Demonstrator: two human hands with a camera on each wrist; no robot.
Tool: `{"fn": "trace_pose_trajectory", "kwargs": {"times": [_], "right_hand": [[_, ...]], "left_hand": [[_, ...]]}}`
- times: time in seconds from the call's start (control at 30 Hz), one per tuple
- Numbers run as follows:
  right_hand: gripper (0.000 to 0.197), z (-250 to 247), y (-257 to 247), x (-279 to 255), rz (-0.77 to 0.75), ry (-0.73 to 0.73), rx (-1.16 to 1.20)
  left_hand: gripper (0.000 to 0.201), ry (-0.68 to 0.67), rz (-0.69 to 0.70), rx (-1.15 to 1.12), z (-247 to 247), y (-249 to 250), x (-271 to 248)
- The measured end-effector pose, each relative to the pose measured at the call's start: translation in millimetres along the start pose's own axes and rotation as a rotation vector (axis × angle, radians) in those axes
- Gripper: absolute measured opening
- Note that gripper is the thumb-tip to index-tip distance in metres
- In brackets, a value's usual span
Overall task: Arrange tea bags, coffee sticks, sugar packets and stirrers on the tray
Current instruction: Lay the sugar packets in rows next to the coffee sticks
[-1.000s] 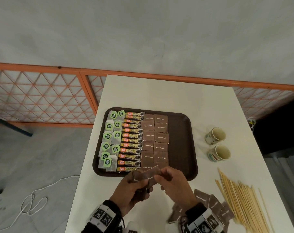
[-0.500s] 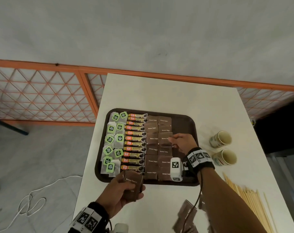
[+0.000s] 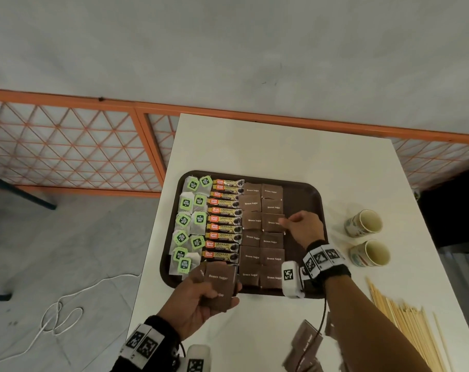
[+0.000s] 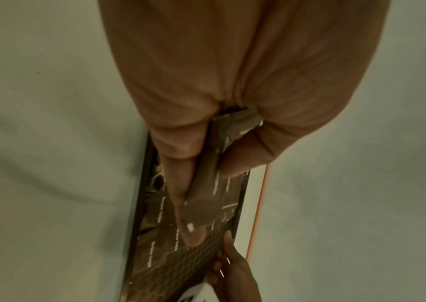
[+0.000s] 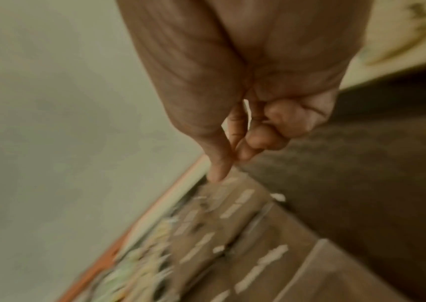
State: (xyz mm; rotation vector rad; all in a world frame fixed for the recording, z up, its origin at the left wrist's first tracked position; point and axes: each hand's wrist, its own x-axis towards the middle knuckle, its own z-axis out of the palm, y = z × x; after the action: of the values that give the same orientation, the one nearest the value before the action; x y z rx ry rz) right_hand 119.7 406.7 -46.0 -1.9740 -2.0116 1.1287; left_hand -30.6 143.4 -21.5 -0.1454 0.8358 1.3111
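Note:
A dark brown tray [image 3: 304, 196] lies on the white table. It holds tea bags [image 3: 190, 218] at its left, coffee sticks [image 3: 224, 218] beside them, then two columns of brown sugar packets [image 3: 262, 257]. My left hand [image 3: 214, 291] hovers at the tray's near edge and grips a small stack of sugar packets [image 3: 220, 283]; the left wrist view shows my left hand [image 4: 206, 169] with that stack [image 4: 206, 196] between thumb and fingers. My right hand [image 3: 284, 224] reaches over the tray and pinches the right edge of one sugar packet [image 3: 270, 222] lying in the right column. In the blurred right wrist view my right hand [image 5: 228, 165] has thumb and forefinger together at that packet [image 5: 235, 196].
Wooden stirrers [image 3: 410, 336] lie in a loose pile near the table's right edge. Several loose sugar packets [image 3: 305, 345] sit on the table under my right forearm. Two paper cups [image 3: 363, 222] [image 3: 370, 253] stand to the right of the tray. An orange railing [image 3: 147, 146] runs behind the table.
Both hands were together at the tray's near edge. My right hand then carried one packet out to the right sugar column and stays there; my left hand keeps the stack.

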Motion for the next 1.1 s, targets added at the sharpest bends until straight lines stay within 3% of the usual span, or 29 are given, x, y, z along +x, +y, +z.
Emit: {"fn": "trace_pose_trajectory", "kwargs": {"times": [0.07,0.2,0.27,0.37,0.57,0.7,0.8,0.97,1.1], "right_hand": [[0.017,-6,-12,-29,-0.144,-0.061,0.004],[0.018,-10,-31,-106,-0.426,-0.47,-0.041],[0.015,-7,-29,-126,-0.489,-0.547,-0.045],[0.011,-5,-17,-131,-0.516,-0.474,-0.001],[0.012,-21,-2,-137,-0.399,-0.373,0.312],[0.012,-17,9,-137,-0.441,-0.288,0.245],[0.008,-7,12,-140,-0.433,-0.324,0.211],[0.009,3,6,-144,-0.3,-0.242,0.316],[0.009,6,-1,-99,-0.147,-0.217,0.333]], "left_hand": [[0.052,-0.023,0.022,-0.004,4,1,2],[0.043,-0.052,0.061,0.077,15,-1,6],[0.042,-0.062,0.071,0.145,21,-4,7],[0.041,-0.071,0.078,0.174,29,-10,6],[0.042,-0.055,0.074,0.152,41,-25,5],[0.034,-0.018,0.081,0.245,44,-30,3],[0.027,0.063,0.106,0.337,41,-34,5],[0.028,0.139,0.117,0.323,34,-36,8],[0.033,0.185,0.114,0.303,27,-28,3]]}}
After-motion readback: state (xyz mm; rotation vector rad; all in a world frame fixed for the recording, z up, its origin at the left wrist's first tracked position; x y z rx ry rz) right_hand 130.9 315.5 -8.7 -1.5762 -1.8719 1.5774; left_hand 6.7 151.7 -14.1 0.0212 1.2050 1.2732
